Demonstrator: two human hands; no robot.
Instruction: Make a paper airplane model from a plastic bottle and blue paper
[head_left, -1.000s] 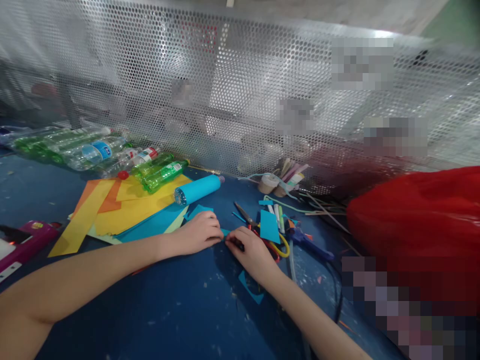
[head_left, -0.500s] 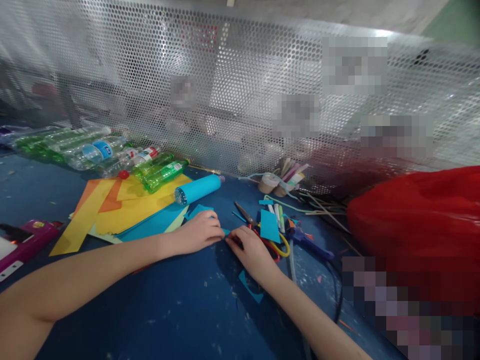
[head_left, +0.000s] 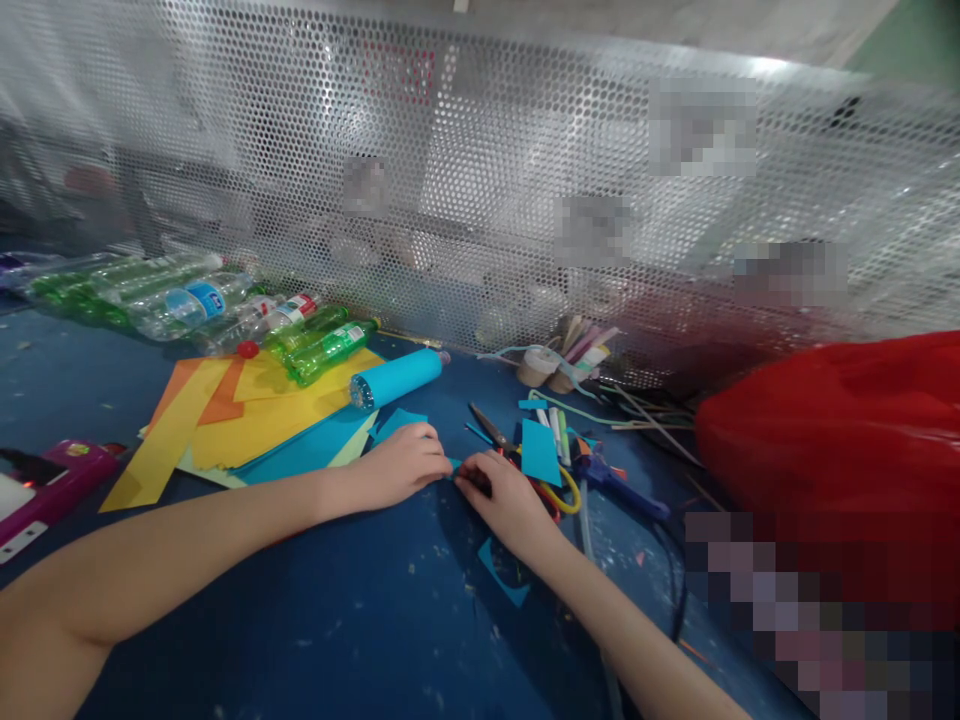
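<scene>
My left hand (head_left: 401,465) and my right hand (head_left: 504,500) meet on the blue table (head_left: 337,620), fingers curled and pinching a small piece of teal paper (head_left: 453,464) between them. Just beyond my right hand lie scissors (head_left: 489,428) with yellow and red handles and a teal paper rectangle (head_left: 538,452). A teal scrap (head_left: 501,572) lies under my right wrist. A bottle wrapped in teal paper (head_left: 394,378) lies beyond my left hand.
Yellow, orange and teal paper sheets (head_left: 247,420) lie at left, with several green and clear plastic bottles (head_left: 225,310) behind them. A perforated metal screen (head_left: 480,190) closes the back. A red bag (head_left: 832,440) sits at right, a glue gun (head_left: 622,485) and tape rolls (head_left: 551,365) near it.
Both hands have crept a little toward the far side with the teal piece still pinched between them. Nothing else has moved.
</scene>
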